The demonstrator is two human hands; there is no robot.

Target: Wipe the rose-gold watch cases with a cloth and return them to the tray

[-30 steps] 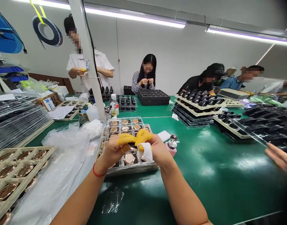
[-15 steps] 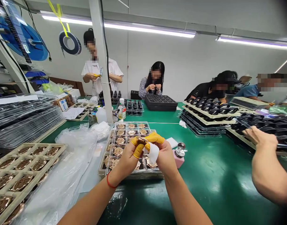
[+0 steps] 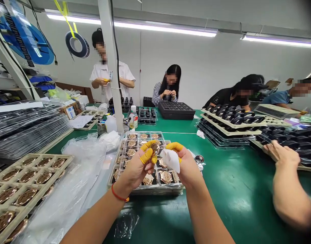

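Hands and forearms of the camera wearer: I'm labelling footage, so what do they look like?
Yellow finger cots cover some fingertips of the left hand and right hand. A thin red bracelet circles the left wrist; no sleeves show on either forearm.

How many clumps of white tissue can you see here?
3 visible: a tissue in the right hand, a white heap beside the plastic bag, and a small wad near the stacked trays. Clutter may hide more.

Round metal piece, tilted, white cloth
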